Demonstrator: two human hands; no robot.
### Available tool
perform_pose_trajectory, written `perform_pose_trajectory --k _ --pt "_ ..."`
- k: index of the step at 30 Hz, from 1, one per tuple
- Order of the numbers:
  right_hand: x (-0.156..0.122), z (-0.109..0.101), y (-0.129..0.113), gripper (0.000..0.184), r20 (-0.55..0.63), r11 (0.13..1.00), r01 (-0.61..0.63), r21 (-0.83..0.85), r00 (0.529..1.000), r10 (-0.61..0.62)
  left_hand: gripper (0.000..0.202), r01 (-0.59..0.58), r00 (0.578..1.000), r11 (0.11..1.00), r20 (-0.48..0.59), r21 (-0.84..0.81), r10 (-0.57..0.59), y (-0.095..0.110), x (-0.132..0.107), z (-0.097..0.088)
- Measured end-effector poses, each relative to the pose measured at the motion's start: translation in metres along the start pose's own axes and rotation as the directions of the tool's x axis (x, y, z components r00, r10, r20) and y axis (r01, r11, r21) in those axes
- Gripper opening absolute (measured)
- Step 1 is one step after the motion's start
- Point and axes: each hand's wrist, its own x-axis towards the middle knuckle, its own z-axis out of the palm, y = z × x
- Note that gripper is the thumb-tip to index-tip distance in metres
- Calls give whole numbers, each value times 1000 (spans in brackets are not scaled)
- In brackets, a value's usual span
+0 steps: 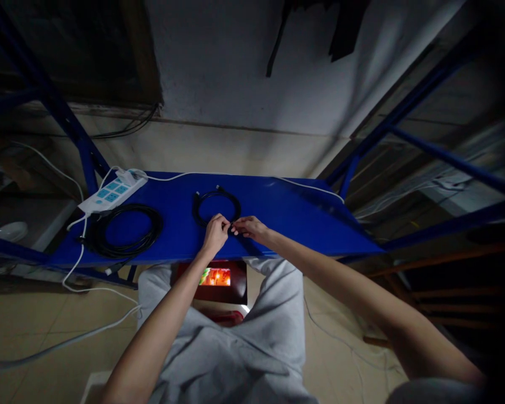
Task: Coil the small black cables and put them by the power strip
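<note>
A small black coiled cable (216,203) lies on the blue shelf (286,216) in front of me. My left hand (216,232) is closed in a pinch on the near side of this coil. My right hand (248,227) meets it from the right, fingers pinched on the same stretch of cable. Both hands touch each other at the fingertips. A larger black cable coil (124,230) lies on the shelf to the left, untouched.
A white power strip (111,192) with blue sockets sits at the shelf's back left, its white cord (73,269) trailing to the floor. A lit phone screen (215,276) rests between my knees. Blue rack posts (73,132) rise on both sides.
</note>
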Motion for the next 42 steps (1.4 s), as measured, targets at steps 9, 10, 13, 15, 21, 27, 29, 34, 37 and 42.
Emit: perform_pose_trajectory --k 9,10,13,15,21,27,29,34,37,42 --pt "5 -9 3 24 86 996 21 -86 996 -13 22 -21 1000 999 -3 36 21 1 1 -1" --pt "7 -9 4 24 86 993 39 -112 996 -29 23 -26 1000 999 -6 42 27 1 2 -1" --pt "12 -9 2 20 101 971 130 -200 989 -112 25 -28 1000 998 -5 52 28 2 2 -2" --pt "12 -9 -3 14 136 930 230 -288 971 -198 26 -21 1000 998 2 54 21 2 3 -2" --pt "5 -9 -9 10 237 558 451 -697 879 -415 25 -9 1000 997 12 82 8 0 6 0" --pt "1 1 13 20 182 395 427 -814 832 -524 24 -17 1000 994 20 104 15 1 7 -1" --pt "1 2 17 21 188 367 423 -829 827 -529 24 -16 1000 994 11 112 15 2 8 0" --pt "0 1 14 22 178 350 398 -848 836 -520 24 -5 1000 994 -15 105 6 1 9 2" --pt "1 1 15 22 180 344 398 -850 834 -521 24 -5 1000 996 -19 93 7 0 9 3" --pt "2 1 20 21 175 302 403 -864 802 -571 25 -2 1000 996 -10 90 3 -1 10 3"
